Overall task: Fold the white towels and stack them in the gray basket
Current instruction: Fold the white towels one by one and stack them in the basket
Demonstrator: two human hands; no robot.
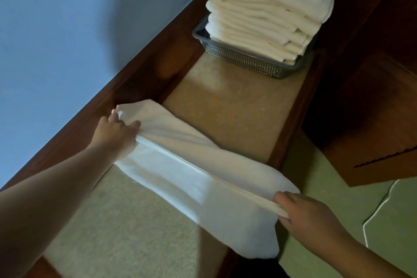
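A white towel [180, 171] lies stretched diagonally over the beige top of a wooden bench, doubled along a long fold line. My left hand [117, 133] pinches its far left end, and my right hand [302, 212] pinches the folded edge at its near right end. The cloth is pulled taut between them, and its lower half hangs over the bench's front. At the far end of the bench stands the gray basket [243, 58], perforated, holding a tall stack of folded white towels [270, 11] that rises well above its rim.
The bench top [237, 106] has dark wooden rails on both sides, and a blue wall [67, 29] runs along the left. A dark wooden cabinet [372, 97] stands to the right. A white cord [379, 210] lies on the greenish floor.
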